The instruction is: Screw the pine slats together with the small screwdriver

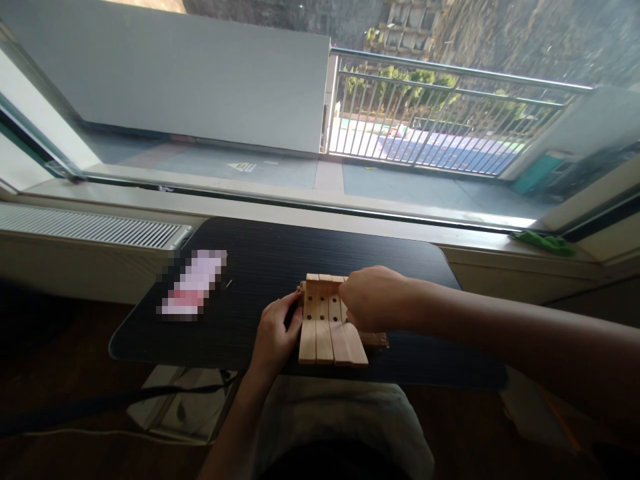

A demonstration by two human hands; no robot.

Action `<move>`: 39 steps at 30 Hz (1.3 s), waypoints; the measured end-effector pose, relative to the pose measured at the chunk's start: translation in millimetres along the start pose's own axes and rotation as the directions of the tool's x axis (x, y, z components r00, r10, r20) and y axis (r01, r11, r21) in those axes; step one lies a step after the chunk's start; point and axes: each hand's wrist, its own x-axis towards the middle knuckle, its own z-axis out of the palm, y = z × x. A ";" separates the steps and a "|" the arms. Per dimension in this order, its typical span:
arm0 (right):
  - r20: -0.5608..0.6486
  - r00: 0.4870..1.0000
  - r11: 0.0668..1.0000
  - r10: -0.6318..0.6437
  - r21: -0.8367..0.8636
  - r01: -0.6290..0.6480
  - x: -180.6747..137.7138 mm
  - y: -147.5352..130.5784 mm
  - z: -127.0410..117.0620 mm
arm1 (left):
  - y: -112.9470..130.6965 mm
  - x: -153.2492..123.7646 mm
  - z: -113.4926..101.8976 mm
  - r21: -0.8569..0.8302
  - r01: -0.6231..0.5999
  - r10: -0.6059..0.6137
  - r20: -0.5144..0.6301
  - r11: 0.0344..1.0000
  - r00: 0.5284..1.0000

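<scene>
A small slatted wooden piece [324, 343] of pale wood lies near the front of the black table. Two rows of dark round holes run across its slats, and its far end rises like a low back. My left hand [276, 331] grips its left edge, thumb and fingers closed against the wood. Over the right side of the slats is my right hand [376, 297], curled shut with its fingers pointing down. Whatever those fingertips pinch is hidden behind the hand. A brown strip [377, 341] shows to the right of the slats, partly covered.
The black table [250, 253] has rounded corners and stands against a window sill. A blurred pink and white item [196, 283] lies on its left, with a tiny thin stick [229, 284] nearby. A radiator [95, 227] is at left, a green cloth [545, 243] on the right sill.
</scene>
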 end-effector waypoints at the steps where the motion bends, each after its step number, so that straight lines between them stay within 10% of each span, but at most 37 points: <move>1: 0.005 1.000 1.000 0.016 0.018 -0.016 0.1 0.3 -0.2 | -0.1 -0.1 -0.1 0.000 -0.001 0.001 0.001 1.000 1.000; 39: -0.131 0.960 0.960 -0.249 -0.168 0.226 -9.3 21.0 8.6 | -4.5 0.8 2.9 -0.015 -0.016 0.016 0.004 1.000 1.000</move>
